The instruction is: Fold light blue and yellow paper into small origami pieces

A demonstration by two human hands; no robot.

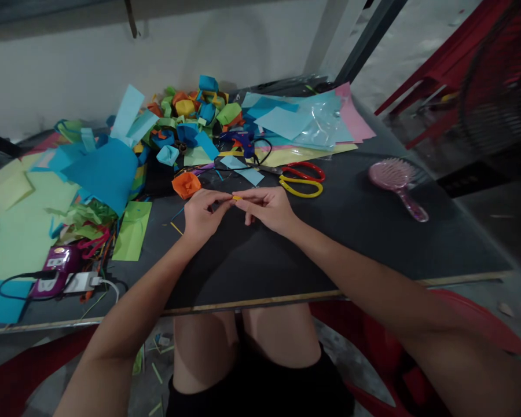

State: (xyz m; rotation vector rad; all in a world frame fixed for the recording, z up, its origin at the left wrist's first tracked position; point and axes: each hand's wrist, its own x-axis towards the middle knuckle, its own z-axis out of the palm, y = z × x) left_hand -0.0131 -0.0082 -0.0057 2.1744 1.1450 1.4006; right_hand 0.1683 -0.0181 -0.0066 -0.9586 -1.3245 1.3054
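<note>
Both hands meet over the middle of the dark table (351, 243). My left hand (202, 214) and my right hand (267, 208) pinch a small yellow-orange paper piece (237, 198) between their fingertips. The fingers of both hands are curled closed around it. Just beyond my left hand lies an orange folded paper shape (186, 184). Two pairs of scissors, one red (306, 171) and one yellow (301, 187), lie right behind my right hand.
A heap of folded coloured paper shapes (195, 116) sits at the back. Blue and green sheets (99, 168) cover the left side. A purple device (54, 269) with cables lies front left, and a blue glue gun (243, 142) lies behind. A pink hairbrush (397, 179) lies right.
</note>
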